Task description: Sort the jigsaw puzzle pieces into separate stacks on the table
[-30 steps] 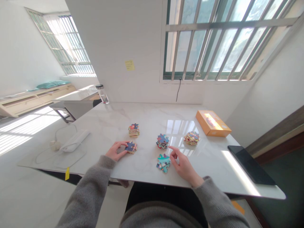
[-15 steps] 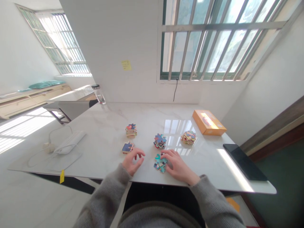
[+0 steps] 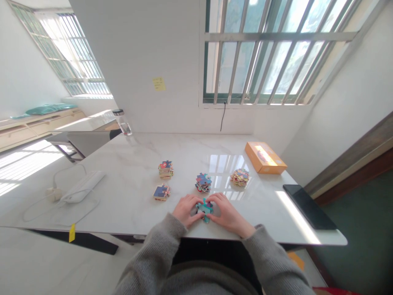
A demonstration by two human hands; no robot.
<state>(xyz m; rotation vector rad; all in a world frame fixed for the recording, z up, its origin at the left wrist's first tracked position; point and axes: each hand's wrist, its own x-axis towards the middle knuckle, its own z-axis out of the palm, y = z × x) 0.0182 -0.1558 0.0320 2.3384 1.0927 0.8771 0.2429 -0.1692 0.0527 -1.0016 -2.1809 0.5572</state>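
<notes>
My left hand (image 3: 186, 211) and my right hand (image 3: 225, 213) close on a small stack of teal jigsaw pieces (image 3: 205, 209) from both sides, near the front edge of the white marble table (image 3: 129, 196). The fingers partly hide the stack. A stack with a blue top piece (image 3: 161, 192) lies left of my left hand. Farther back are a stack of red and blue pieces (image 3: 166, 169), a blue-topped stack (image 3: 203, 182) and a low multicoloured pile (image 3: 239, 178).
An orange box (image 3: 265, 158) lies at the back right of the table, and a black tablet (image 3: 308, 206) lies by the right edge. A white corded device (image 3: 82, 187) rests at the left, and a glass bottle (image 3: 122, 122) stands beyond the far corner.
My left hand has moved right, away from the blue-topped stack, and reached the teal stack. My right hand has closed in from the other side. The view has shifted slightly.
</notes>
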